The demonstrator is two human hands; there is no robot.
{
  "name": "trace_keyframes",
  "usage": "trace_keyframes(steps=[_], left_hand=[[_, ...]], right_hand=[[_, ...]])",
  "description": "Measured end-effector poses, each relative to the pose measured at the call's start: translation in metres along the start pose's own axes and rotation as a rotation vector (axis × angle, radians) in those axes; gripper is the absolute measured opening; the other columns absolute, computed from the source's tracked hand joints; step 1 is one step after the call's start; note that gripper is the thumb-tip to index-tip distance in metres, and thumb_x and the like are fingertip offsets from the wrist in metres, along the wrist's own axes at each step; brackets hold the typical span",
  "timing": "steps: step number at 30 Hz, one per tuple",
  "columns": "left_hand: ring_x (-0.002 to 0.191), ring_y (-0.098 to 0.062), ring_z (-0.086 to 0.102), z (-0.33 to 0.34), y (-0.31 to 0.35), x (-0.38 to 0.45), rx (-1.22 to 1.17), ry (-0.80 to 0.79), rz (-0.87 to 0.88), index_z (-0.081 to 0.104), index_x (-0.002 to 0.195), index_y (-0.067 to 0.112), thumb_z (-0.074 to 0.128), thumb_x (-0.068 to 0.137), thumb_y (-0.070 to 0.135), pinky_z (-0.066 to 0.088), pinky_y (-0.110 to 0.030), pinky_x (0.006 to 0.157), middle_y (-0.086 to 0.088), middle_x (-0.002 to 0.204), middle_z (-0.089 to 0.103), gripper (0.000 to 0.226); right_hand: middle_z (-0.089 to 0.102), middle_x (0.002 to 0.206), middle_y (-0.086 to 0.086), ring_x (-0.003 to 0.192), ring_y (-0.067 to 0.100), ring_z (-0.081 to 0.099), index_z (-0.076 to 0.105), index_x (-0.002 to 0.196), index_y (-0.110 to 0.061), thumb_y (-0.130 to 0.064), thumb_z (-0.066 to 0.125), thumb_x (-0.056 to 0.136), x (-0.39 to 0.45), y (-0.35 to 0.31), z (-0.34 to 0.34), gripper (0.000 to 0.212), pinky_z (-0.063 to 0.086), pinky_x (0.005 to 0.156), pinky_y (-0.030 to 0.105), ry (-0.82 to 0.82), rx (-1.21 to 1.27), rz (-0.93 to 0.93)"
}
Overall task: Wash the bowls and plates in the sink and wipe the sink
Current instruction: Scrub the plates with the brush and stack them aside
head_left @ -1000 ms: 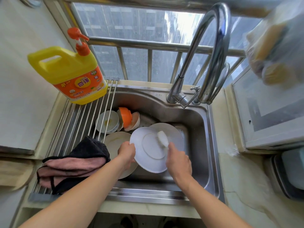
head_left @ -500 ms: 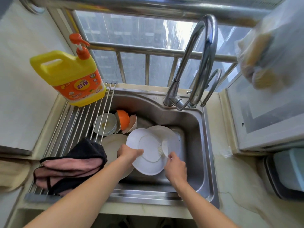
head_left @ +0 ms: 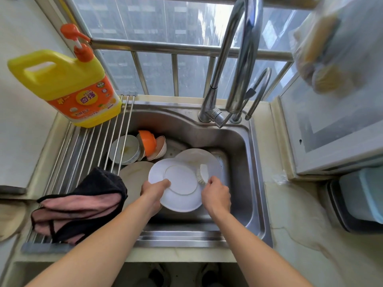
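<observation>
While my left hand (head_left: 154,190) grips a white plate (head_left: 180,184) over the sink (head_left: 244,154) at frame centre, my right hand (head_left: 216,195) fingers pinch what looks like a brush (head_left: 202,174) against it.

Over the steel sink (head_left: 244,154), the left hand (head_left: 154,190) grips a white plate (head_left: 178,183) by its rim — thumb on top — while the right hand (head_left: 215,193) holds a white brush (head_left: 202,172) against it.
</observation>
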State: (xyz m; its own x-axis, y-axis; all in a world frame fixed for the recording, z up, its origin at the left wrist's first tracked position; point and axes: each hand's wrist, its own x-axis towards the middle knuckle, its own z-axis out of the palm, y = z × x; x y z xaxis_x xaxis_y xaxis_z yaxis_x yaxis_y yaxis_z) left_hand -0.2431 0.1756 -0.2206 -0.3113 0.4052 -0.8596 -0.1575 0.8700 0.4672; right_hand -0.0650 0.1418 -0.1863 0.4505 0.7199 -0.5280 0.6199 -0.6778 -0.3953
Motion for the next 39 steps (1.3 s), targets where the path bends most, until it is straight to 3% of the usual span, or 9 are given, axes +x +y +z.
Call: trace_keyframes(steps=[2,5,7,12,24,29,33,36,39], left_hand=[[0.092,-0.036,0.068,-0.001,-0.001,0.0,-0.01,-0.004,-0.006,0.049,0.131,0.008,0.082,0.075,0.012,0.061,-0.047,0.075,-0.015,0.114,0.066,0.065],[0.084,-0.028,0.064,-0.006,0.001,0.002,-0.003,0.006,0.04,0.048,0.128,0.009,0.079,0.08,0.009,0.051,-0.032,0.054,-0.013,0.116,0.062,0.057],[0.085,-0.028,0.062,-0.01,0.001,0.005,0.004,0.007,0.054,0.047,0.131,0.009,0.078,0.081,0.009,0.048,-0.031,0.053,-0.014,0.119,0.061,0.058],[0.1,-0.035,0.064,-0.014,0.001,0.009,-0.006,0.025,0.057,0.05,0.133,0.009,0.081,0.078,0.01,0.056,-0.044,0.078,-0.014,0.121,0.064,0.063],[0.104,-0.036,0.062,-0.015,0.004,0.006,0.096,0.053,0.162,0.053,0.122,0.016,0.081,0.077,0.014,0.057,-0.049,0.089,-0.011,0.118,0.064,0.053],[0.091,-0.024,0.063,-0.008,0.02,-0.024,0.432,-0.013,0.53,0.062,0.103,0.028,0.076,0.074,0.018,0.053,-0.034,0.077,0.003,0.096,0.069,0.033],[0.077,-0.023,0.064,0.003,0.042,-0.06,0.935,-0.097,0.9,0.065,0.085,0.024,0.066,0.073,0.023,0.045,-0.03,0.06,0.001,0.079,0.067,0.012],[0.09,-0.034,0.064,0.009,0.049,-0.079,1.428,-0.083,1.058,0.067,0.092,0.018,0.059,0.082,0.018,0.044,-0.034,0.068,-0.009,0.095,0.066,0.012],[0.103,-0.037,0.066,0.007,0.038,-0.08,1.75,-0.006,1.023,0.067,0.112,0.011,0.053,0.09,0.005,0.051,-0.04,0.078,-0.013,0.112,0.066,0.027]], right_hand=[[0.06,0.096,0.007,0.088,0.032,0.057,0.055,0.097,-0.023,-0.024,0.037,0.102,-0.001,0.0,0.002,0.019,0.048,0.073,0.037,0.016,0.038,0.003],[0.061,0.091,0.007,0.082,0.031,0.057,0.051,0.092,-0.024,-0.024,0.038,0.101,-0.003,0.009,0.007,0.016,0.047,0.068,0.036,-0.028,-0.101,-0.104],[0.065,0.093,0.009,0.084,0.032,0.06,0.05,0.093,-0.023,-0.019,0.039,0.099,0.0,0.015,0.005,0.013,0.049,0.068,0.037,-0.031,-0.218,-0.121],[0.065,0.089,0.01,0.08,0.033,0.059,0.052,0.099,-0.022,-0.02,0.04,0.099,0.004,0.018,0.003,0.012,0.051,0.066,0.04,-0.029,-0.244,-0.161],[0.063,0.084,0.006,0.078,0.031,0.06,0.054,0.095,-0.024,-0.021,0.039,0.1,0.014,0.03,0.0,0.015,0.052,0.064,0.037,-0.058,-0.307,-0.195],[0.065,0.087,0.005,0.076,0.028,0.062,0.052,0.094,-0.022,-0.02,0.041,0.1,0.018,0.038,-0.005,0.014,0.051,0.064,0.035,-0.039,-0.379,-0.153],[0.065,0.093,0.007,0.081,0.031,0.06,0.054,0.095,-0.023,-0.02,0.039,0.098,0.015,0.035,-0.009,0.015,0.048,0.068,0.034,-0.091,-0.349,-0.132],[0.065,0.096,0.007,0.083,0.031,0.06,0.053,0.095,-0.024,-0.021,0.04,0.098,0.015,0.031,-0.012,0.013,0.049,0.069,0.034,-0.113,-0.341,-0.127],[0.063,0.094,0.007,0.083,0.03,0.059,0.053,0.095,-0.023,-0.021,0.04,0.098,0.015,0.028,-0.013,0.013,0.047,0.068,0.034,-0.132,-0.345,-0.129]])
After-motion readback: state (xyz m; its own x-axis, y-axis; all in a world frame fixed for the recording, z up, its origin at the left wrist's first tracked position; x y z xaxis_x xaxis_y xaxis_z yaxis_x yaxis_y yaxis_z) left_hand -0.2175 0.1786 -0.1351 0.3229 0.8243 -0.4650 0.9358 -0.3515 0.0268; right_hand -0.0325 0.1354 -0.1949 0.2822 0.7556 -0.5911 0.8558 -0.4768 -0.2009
